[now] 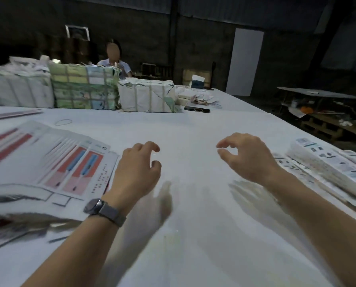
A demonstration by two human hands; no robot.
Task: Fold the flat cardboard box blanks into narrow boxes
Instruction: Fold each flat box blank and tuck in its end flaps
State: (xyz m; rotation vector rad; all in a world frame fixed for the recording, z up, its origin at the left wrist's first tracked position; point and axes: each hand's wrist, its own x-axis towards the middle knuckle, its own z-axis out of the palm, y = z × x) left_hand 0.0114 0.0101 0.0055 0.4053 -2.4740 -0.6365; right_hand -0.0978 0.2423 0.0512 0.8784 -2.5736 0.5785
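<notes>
both hands are held just above the white worktop (189,125), near its middle, with nothing gripped. the left hand (136,172) is seen with its fingers (152,146) loosely curled and empty, and a dark watch (102,210) is worn on its wrist. the right hand (246,158) is likewise empty, its fingers bent loosely with thumb and forefinger close together but apart.

the flat cardboard box blanks (48,162), printed in red, pink and blue, are spread along the worktop's left edge, just beside the left hand; their lower part is blurred. a row of folded narrow boxes (328,172), white with small dark print, is laid along the right edge, near the right forearm.

three wrapped bundles (84,88) are lined up along the far left part of the worktop. a rubber band (63,122) is seen in front of them, and a dark phone (196,109) lies beside the rightmost bundle. another person (114,59) is seated behind the bundles.
</notes>
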